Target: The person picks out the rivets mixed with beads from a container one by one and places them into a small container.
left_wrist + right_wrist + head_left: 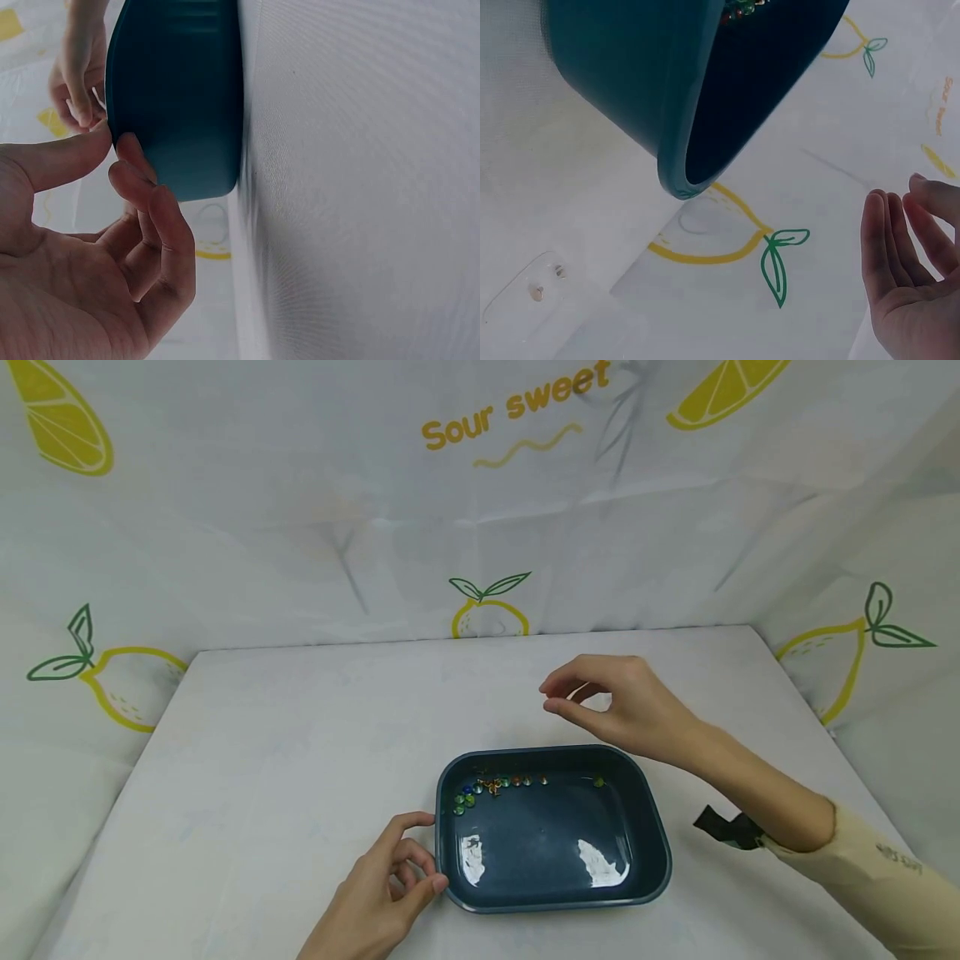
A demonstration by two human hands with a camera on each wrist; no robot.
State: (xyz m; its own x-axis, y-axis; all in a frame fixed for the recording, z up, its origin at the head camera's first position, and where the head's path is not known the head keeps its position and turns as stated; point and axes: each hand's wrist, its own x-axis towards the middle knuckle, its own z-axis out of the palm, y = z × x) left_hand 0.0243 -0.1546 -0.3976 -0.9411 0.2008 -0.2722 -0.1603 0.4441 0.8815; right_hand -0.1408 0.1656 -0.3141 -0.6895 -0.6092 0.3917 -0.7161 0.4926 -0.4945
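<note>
A dark teal rectangular tray (555, 906) sits on the white table. Small shiny coloured beads (469, 801) and gold-coloured bits (492, 786) lie along its far left inside, and one yellow-green bead (598, 782) lies near the far right. My left hand (386, 885) touches the tray's left side with index finger and thumb, the other fingers bent. In the left wrist view its thumb (71, 157) meets the rim. My right hand (618, 706) hovers beyond the tray's far right edge, fingers loosely bent toward the thumb. No object shows between its fingertips.
The white table (300, 735) extends to the left of the tray and behind it. A white cloth backdrop (300, 527) with lemon prints stands along the back and sides. A black strap end (727, 828) hangs from the right sleeve (862, 877).
</note>
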